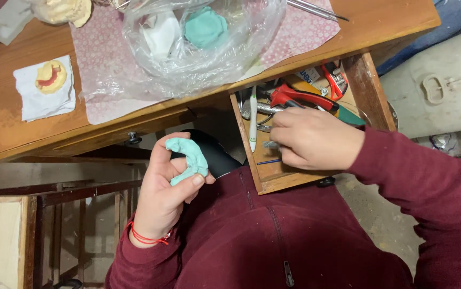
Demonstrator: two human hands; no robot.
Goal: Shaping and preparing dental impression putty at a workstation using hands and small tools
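The left hand (163, 192) is holding a pale green mould (188, 159) up in front of the chest, pinched between the thumb and the curled fingers, just below the edge of the wooden counter (5, 123). A red thread is sitting around that wrist. The right hand (313, 140) is reaching into the open wooden drawer (372, 93) on the right, its fingers bent down among the tools. Whether it is already gripping something I cannot tell, since the fingertips are hidden against the drawer floor.

Inside the drawer, red-handled pliers (300, 97) are lying just beyond the knuckles, and a slim white-handled tool (253, 120) is lying along the left wall. On the counter above, a clear plastic bag (198, 48) is holding a white cast and another green one, resting on a pink patterned sheet (94, 59). Further left, a yellow cast with pink wax (51, 76) is sitting on a white paper towel (43, 99).

The step in hand looks like picking out a tool while the mould is waiting in the other hand. Judging from this, the next move calls for a firm grip on one small tool without disturbing the others, then bringing it across to the mould.
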